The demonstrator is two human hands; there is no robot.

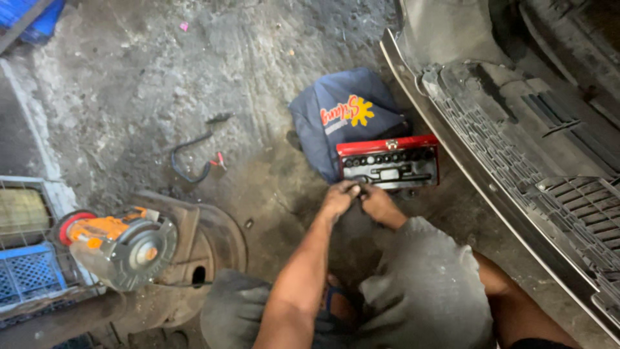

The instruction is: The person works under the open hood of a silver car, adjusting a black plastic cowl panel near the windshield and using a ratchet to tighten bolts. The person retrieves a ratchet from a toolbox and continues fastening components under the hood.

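My left hand (338, 198) and my right hand (380, 205) meet just in front of an open red socket case (387, 146). Both hands pinch a small dark tool piece (357, 189) between their fingertips; its exact kind is too small to tell. The case lies on the dirty concrete floor with dark sockets and a bar in its black tray. My left forearm reaches in from the bottom centre. My knee in grey trousers (426, 291) hides my right forearm.
A dark blue bag (342, 110) lies behind the case. A car's bumper and grille (516, 148) fill the right side. At left are an orange angle grinder (119, 242) on a rusty round metal part (213, 239), a blue crate (26, 274) and a loose black cable (187, 158).
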